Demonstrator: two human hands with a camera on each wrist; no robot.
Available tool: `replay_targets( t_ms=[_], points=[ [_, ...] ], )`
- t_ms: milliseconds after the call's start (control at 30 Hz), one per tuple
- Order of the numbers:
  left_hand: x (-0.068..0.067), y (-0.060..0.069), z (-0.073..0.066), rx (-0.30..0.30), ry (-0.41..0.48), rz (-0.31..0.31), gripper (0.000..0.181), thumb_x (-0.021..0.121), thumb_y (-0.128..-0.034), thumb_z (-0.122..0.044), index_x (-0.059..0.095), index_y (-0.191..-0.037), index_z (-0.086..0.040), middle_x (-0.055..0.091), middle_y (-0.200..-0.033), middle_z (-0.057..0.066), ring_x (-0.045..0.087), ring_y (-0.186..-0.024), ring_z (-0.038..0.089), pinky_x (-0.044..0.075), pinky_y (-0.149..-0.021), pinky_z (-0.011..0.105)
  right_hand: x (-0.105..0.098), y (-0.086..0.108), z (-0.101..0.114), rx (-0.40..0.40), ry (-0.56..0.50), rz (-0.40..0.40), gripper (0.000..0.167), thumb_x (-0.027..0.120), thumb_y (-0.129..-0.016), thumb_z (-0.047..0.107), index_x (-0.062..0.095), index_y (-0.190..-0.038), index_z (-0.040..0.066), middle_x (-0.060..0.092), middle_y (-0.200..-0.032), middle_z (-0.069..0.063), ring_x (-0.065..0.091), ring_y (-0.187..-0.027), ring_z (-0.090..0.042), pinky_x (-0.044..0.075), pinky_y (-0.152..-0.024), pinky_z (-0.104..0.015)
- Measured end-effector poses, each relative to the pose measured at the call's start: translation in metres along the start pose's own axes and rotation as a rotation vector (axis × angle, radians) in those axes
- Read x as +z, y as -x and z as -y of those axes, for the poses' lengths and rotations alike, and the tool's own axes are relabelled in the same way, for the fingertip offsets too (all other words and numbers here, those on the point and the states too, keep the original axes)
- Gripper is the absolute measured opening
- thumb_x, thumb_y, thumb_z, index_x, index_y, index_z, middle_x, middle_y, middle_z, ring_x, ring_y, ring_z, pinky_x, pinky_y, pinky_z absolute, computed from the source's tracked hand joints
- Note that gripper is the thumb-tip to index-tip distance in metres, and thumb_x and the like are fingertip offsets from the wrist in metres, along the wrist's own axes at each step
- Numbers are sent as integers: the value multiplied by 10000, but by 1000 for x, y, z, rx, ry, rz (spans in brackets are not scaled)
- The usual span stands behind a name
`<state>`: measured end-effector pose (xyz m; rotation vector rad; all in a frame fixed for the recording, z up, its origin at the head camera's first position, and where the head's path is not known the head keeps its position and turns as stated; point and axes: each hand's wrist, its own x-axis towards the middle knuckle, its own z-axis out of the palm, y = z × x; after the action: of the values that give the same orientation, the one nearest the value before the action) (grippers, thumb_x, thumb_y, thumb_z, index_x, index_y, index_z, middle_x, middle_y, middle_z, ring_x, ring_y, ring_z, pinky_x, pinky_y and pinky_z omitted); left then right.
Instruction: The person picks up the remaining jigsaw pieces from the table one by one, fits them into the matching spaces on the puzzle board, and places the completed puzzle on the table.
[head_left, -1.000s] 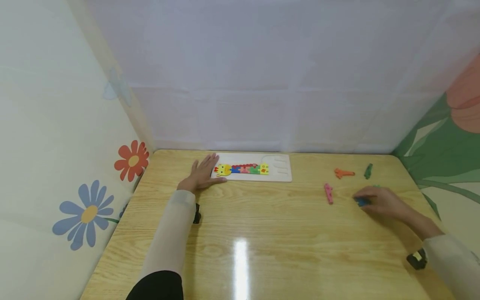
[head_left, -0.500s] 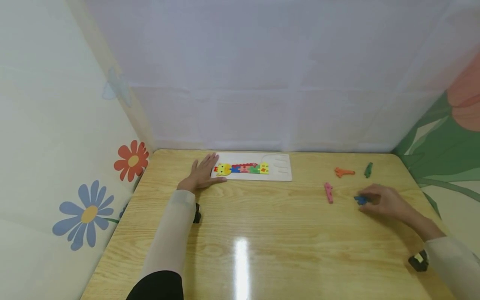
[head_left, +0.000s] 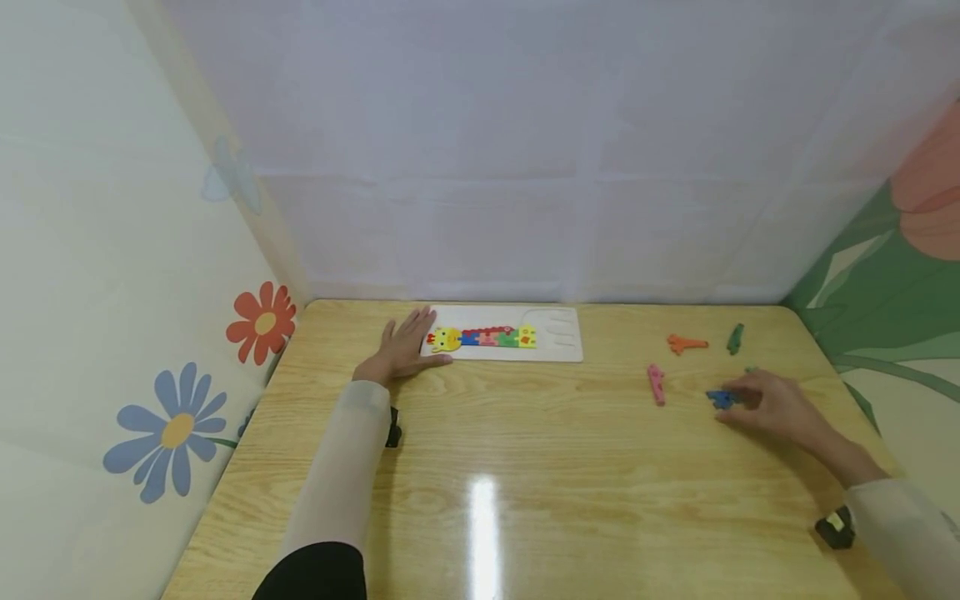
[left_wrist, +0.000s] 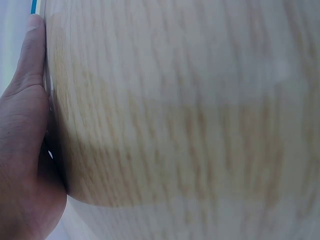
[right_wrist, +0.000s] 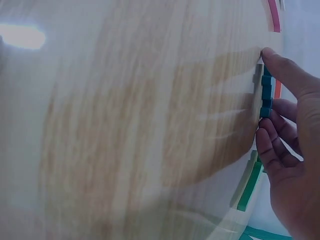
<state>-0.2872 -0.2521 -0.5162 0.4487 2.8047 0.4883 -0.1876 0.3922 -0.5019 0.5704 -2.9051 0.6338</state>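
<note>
Right-hand fingers: bent round the blue piece (head_left: 722, 400), thumb on one side and fingertips on the other; how firmly they press cannot be told.
Right hand (head_left: 776, 410): low at the right part of the table (head_left: 585, 467); whether the blue piece touches the wood cannot be told.
Blue piece: right of the pink piece (head_left: 656, 385) and apart from it, nearer the person than the orange piece (head_left: 686, 343).
Beside the right hand: a second green piece (head_left: 752, 369), mostly hidden behind the fingers in the head view.
Left-hand fingers: straight and spread, gripping nothing; they rest at the left end of the white board (head_left: 480, 317), with the thumb along its near edge.
Left hand (head_left: 400, 348): beside the board, the forearm reaching in from the near side.
White board: flat at the far edge of the table, holding a giraffe picture (head_left: 491, 337) with a yellow head at the left, then blue, pink, green and yellow sections and a red strip above; bare outlines at the right end.
Other loose pieces: the pink and orange pieces and one green piece (head_left: 736, 339), lying apart from each other on the right side.
Wrists: pale sleeves, a black device (head_left: 836, 528) at the right wrist.
Surroundings: pale wall (head_left: 450, 150) behind; red flower (head_left: 261, 323) and blue flower (head_left: 177, 432) printed at the left.
</note>
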Motion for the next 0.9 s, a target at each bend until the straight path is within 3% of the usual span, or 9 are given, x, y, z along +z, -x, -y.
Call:
replay_targets(
  t_ms=[233, 500, 900],
  points=[
    [-1, 1, -2, -10, -27, 8, 1074, 600, -1000, -655, 16, -1715, -105, -40, -1788, 117, -44, -1650, 327, -101, -1270, 635, 2, 0, 2, 4, 4, -23, 432, 985, -731, 265, 812, -1012, -13, 737, -839, -12, 577, -705, -61, 492, -602, -253],
    [3, -5, 5, 1, -3, 2, 1134, 589, -956, -741, 35, -1717, -109, -28, -1789, 113, -41, -1651, 328, -100, -1268, 640, 5, 0, 2, 10, -3, -30, 385, 981, -742, 251, 823, -1001, 14, 767, -881, -45, 654, -749, -141, 529, -641, -261],
    [5, -4, 8, 12, -7, -12, 1180, 534, -922, -827, 37, -1718, -110, -22, -1789, 111, -33, -1651, 325, -103, -1268, 638, 8, -2, 3, -8, 5, -39, 359, 973, -755, 219, 821, -1003, 8, 742, -881, -36, 639, -761, -140, 519, -643, -260]
  ],
)
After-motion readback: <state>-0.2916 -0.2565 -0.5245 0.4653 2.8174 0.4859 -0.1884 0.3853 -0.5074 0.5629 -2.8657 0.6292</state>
